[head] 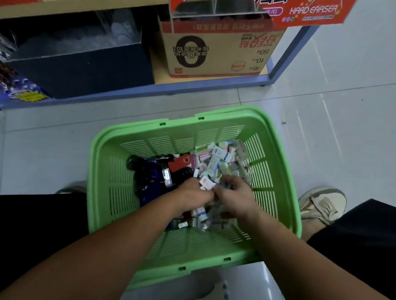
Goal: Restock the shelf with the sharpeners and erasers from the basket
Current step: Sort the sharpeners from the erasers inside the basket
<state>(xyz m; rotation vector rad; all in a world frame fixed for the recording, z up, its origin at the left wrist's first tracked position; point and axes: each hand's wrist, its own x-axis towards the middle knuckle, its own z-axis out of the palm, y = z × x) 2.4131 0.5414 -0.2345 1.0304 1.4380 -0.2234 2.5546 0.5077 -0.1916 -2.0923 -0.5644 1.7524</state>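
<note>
Two hands were deep in the light green slatted plastic basket [93, 166] when I looked in over the head camera feed. The basket stood on the pale tiled floor [336, 101], just in front of the blue-edged bottom shelf [149, 90]. The left hand [193, 192] and the right hand [235, 194] were touching knuckle to knuckle, and both had their fingers curled down into the goods. Motion blur hid the fingertips, so I could not tell whether either hand gripped anything. A small white and pink packet [207, 182] lay right at the left hand's fingertips.

The heap of small boxed erasers in white, pale green and pink wrappers [220, 158] filled the right half of the basket, under and beyond the hands. The dark blue and black packaged sharpeners [150, 177] were piled in the left half, with a red one [183, 163] at the far edge of that pile.

On the shelf stood a brown cardboard carton with red print [218, 52] (its lettering read upside down from my view). Above it hung a red display box marked HARD ERASER [314, 10]. A beige sneaker [322, 205] rested on the floor just right of the basket.
</note>
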